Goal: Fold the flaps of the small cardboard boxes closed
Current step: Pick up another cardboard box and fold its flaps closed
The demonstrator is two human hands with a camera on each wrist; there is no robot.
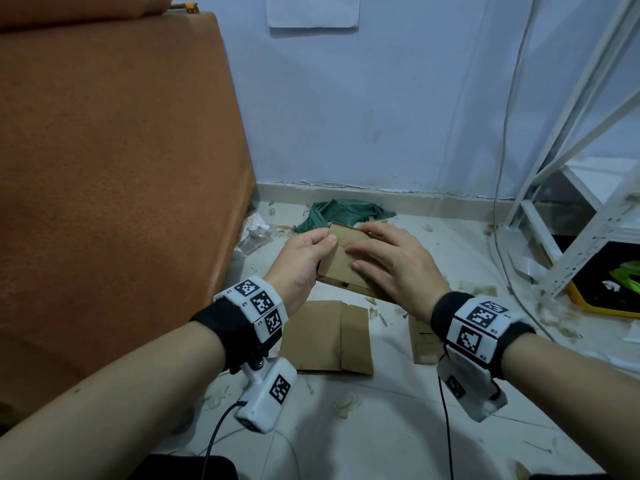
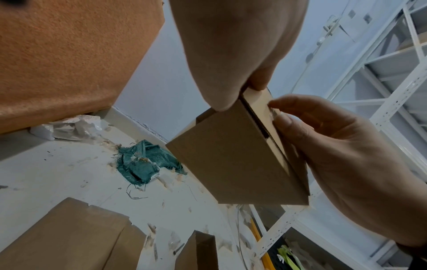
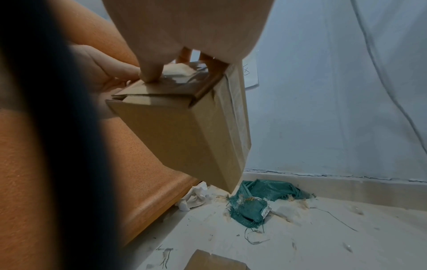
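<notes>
Cardboard box (image 1: pixel 341 263), small, plain brown: held above the floor (image 1: pixel 381 410) in the head view, gripped at its left end by the left hand (image 1: pixel 301 261), thumb curled on top; right hand (image 1: pixel 394 265) laid on it with straight fingers. Left wrist view: flaps (image 2: pixel 261 109) folded over, a dark slit left between them. Right wrist view: top flaps (image 3: pixel 161 87) pressed nearly shut; contents hidden.

Both my hands on the box
My left hand (image 1: pixel 300 258) pinches its left edge; my right hand (image 1: pixel 391 261) presses flat fingers on top.
</notes>
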